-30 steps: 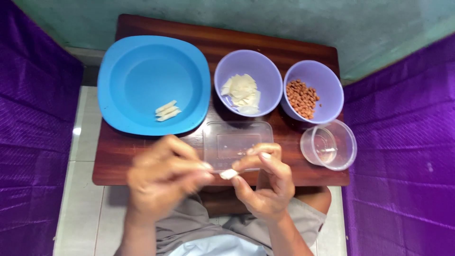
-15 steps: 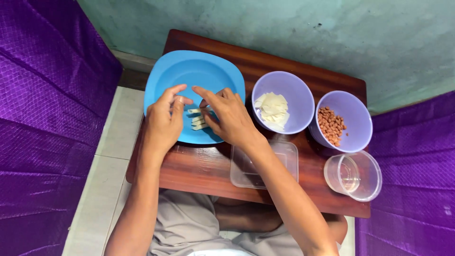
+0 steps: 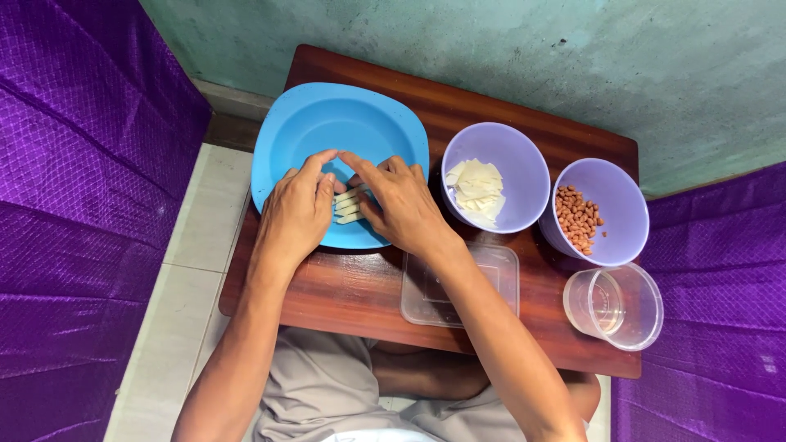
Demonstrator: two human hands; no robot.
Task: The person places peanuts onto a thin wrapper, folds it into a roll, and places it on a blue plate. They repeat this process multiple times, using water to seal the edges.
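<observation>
While pale rolled sticks lie on the glossy blue plate, left hand and right hand rest loosely open, fingertips touching them.

Pale rolled sticks side-by-side in blue plate

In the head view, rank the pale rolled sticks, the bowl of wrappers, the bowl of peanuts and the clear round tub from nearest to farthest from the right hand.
From the right hand:
1. Pale rolled sticks, touching its fingers, on the blue plate.
2. Bowl of wrappers, just to its right.
3. Bowl of peanuts, further right.
4. Clear round tub, at the table's near right corner.
</observation>
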